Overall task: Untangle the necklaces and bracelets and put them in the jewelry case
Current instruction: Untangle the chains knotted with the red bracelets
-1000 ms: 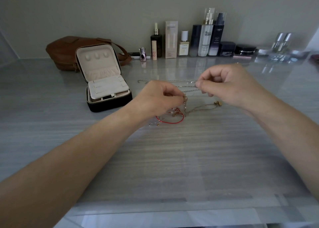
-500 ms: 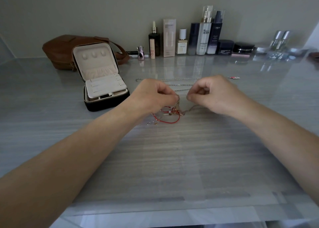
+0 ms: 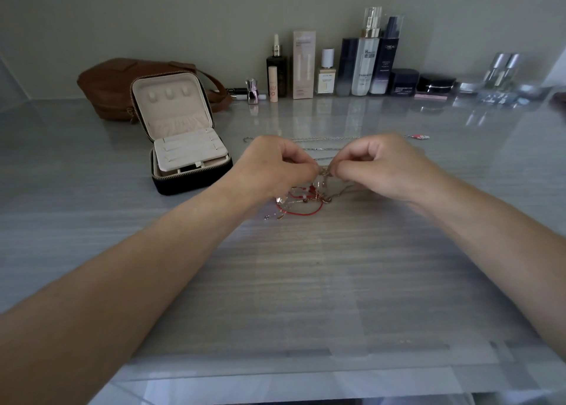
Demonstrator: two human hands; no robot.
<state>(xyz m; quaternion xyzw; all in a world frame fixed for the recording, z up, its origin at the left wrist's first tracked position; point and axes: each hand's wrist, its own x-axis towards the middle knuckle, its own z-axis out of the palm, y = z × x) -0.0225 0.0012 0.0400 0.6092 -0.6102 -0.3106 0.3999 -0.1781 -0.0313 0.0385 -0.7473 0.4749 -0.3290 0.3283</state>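
A tangle of jewelry (image 3: 301, 200) lies mid-table: a red cord bracelet, gold chains and small charms. My left hand (image 3: 275, 165) and my right hand (image 3: 379, 164) sit knuckle to knuckle just above it, both pinching a thin gold chain where the fingertips meet. Behind the hands, silver necklaces (image 3: 324, 142) lie stretched across the table, one ending in a small red charm (image 3: 421, 136). The black jewelry case (image 3: 186, 147) stands open to the left, cream-lined, its lid upright.
A brown leather bag (image 3: 113, 86) sits behind the case. Several cosmetic bottles and boxes (image 3: 358, 64) line the back wall, with dark jars (image 3: 428, 84) and glass bottles (image 3: 502, 67) to the right. The grey table's front edge (image 3: 275, 383) runs close to me.
My right hand has come in leftward and down, closing the gap to my left hand. Both hands have lowered toward the tangle, and the chain between them is no longer stretched.
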